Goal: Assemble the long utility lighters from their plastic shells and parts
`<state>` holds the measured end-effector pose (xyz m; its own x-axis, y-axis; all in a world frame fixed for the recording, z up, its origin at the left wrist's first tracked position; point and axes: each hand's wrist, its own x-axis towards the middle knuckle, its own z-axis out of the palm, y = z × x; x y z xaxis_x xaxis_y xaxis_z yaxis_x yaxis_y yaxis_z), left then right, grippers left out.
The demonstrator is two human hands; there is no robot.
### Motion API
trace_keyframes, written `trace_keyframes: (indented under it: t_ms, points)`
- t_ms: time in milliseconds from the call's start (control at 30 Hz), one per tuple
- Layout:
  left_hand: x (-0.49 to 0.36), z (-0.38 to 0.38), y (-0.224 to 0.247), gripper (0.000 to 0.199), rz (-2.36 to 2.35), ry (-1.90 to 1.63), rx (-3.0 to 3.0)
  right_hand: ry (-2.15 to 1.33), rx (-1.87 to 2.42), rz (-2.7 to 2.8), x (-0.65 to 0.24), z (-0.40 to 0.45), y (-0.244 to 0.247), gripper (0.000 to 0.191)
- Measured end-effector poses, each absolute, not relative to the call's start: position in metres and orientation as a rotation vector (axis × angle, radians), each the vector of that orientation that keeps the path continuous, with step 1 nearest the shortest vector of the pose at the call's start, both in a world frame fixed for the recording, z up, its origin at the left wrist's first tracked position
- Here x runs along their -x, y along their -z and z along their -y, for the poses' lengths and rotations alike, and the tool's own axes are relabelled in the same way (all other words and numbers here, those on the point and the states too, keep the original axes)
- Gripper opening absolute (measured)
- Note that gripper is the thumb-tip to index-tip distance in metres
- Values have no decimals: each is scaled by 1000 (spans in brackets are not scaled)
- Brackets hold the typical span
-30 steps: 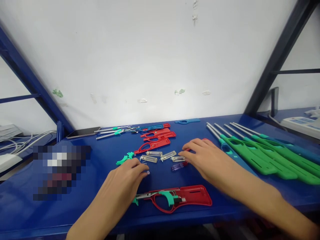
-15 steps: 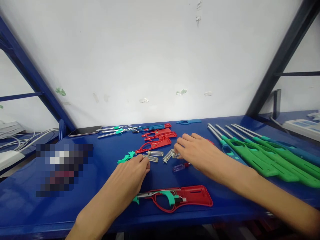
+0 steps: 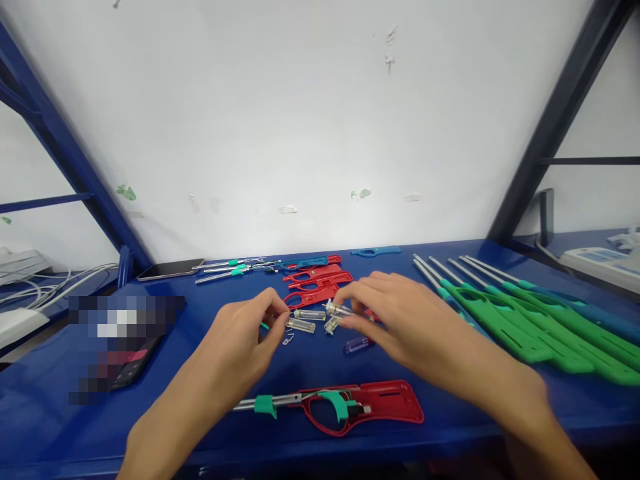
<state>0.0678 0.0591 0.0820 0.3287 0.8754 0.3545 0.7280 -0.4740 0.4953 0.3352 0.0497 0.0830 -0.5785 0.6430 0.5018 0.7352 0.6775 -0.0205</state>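
My right hand holds a clear lighter fuel tank between thumb and fingers, its white valve end pointing left. My left hand is pinched at the fingertips; what is in them, if anything, is too small to make out. By the left fingertips lie more clear fuel tanks and a small white part. Below both hands, a red lighter half-shell lies open, with a metal tube, green trigger and wires set in it. A screwdriver with a purple see-through handle is partly under my right hand.
Red half-shells and metal lighter tubes lie at the back, with a blue shell near the wall. Green long lighters are lined up at right. A phone lies back left; a blurred item sits at left.
My right hand has lifted a clear fuel tank and turned it sideways. My left hand has drawn back slightly left, thumb and fingers now in a pinch.
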Motion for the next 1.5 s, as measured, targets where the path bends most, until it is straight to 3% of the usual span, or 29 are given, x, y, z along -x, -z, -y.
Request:
trace_keyframes:
  t_ms: [533,1000,1500]
  points:
    - [-92,-51,-78,22,-1175,-1101,-1959,-205,1105,2378,-328,-41,-92,8]
    - [-96,-45,-82,8,-1040,-1204,-1777,-76,985,2327,-329,-44,-90,6]
    - [-108,-45,-81,23,-950,-1311,-1650,-52,943,2306,-331,-49,-87,8]
